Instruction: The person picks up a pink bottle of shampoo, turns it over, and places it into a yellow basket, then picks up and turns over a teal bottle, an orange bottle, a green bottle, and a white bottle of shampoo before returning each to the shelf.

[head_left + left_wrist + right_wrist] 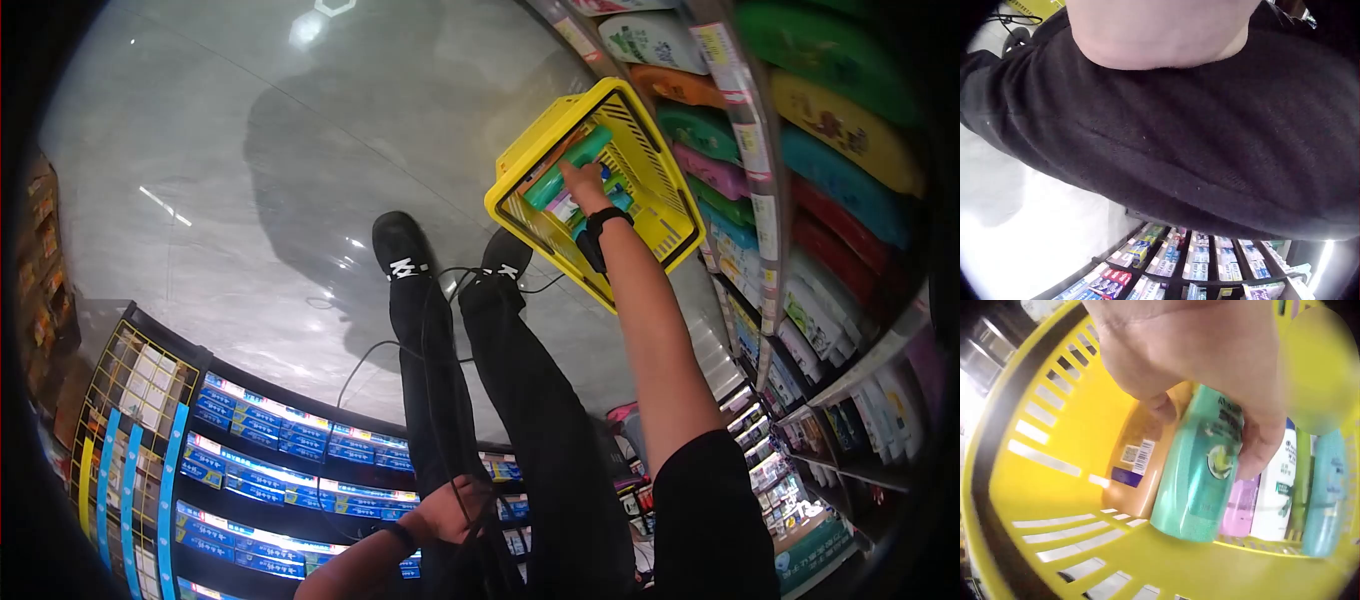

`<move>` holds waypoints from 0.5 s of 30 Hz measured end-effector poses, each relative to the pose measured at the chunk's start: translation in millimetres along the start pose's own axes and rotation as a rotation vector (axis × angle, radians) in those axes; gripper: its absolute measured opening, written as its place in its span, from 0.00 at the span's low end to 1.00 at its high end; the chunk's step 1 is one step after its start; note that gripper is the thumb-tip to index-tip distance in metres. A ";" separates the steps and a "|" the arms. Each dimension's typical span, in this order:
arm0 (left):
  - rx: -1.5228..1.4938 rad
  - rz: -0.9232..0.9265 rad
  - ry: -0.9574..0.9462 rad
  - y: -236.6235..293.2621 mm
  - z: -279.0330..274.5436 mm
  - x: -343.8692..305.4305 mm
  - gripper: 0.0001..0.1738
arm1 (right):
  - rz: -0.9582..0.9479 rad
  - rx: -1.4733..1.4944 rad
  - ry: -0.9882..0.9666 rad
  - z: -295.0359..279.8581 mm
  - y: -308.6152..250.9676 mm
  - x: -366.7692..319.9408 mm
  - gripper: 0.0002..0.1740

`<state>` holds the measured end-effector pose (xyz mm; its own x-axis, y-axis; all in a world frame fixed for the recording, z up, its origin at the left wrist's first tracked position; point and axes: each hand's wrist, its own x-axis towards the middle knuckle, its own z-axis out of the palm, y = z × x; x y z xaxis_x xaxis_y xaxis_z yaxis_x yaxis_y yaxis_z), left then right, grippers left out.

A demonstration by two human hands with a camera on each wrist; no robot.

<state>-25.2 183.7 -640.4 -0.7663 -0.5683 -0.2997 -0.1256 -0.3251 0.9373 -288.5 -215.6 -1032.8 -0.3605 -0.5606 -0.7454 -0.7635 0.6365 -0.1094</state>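
My right hand reaches down into the yellow basket. It grips a shiny green bottle with thumb and fingers on opposite sides, near its upper part. Beside it on the left in the right wrist view leans an orange bottle with a barcode label. To the other side are a pink bottle, a white bottle and a blue bottle. My left hand rests on the black trouser leg, a thin dark cable running by it; its fingertips are hidden.
Shelves of coloured bottles and packs rise close on the right of the basket. Blue boxes fill lit shelves at the lower left, beside a yellow wire rack. Cable loops hang around the legs, above the grey floor.
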 end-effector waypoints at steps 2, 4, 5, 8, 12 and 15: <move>-0.041 0.022 -0.018 -3.7 -2.7 -1.9 0.20 | 0.188 0.183 0.026 19.4 0.7 12.5 0.58; -0.131 -0.029 -0.007 -8.3 3.4 -6.1 0.19 | 0.157 0.335 0.062 27.2 15.4 13.6 0.55; -0.176 -0.059 0.004 -6.6 7.1 -8.6 0.19 | 0.139 0.410 0.077 31.9 21.6 10.4 0.54; -0.127 -0.076 -0.062 -1.0 2.9 -4.7 0.19 | 0.199 0.617 -0.043 -3.0 -5.5 -36.4 0.45; -0.024 0.032 0.051 10.9 -19.4 0.7 0.20 | 0.262 0.686 -0.115 -29.0 9.7 -57.1 0.27; 0.101 0.051 0.040 31.2 -46.8 -2.0 0.20 | 0.305 0.744 -0.185 -77.3 -1.6 -119.2 0.20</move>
<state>1.8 139.4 -618.8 -0.7480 -0.6122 -0.2563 -0.1517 -0.2183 0.9640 -285.7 -190.7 -892.9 -0.3508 -0.2515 -0.9020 -0.0682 0.9676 -0.2433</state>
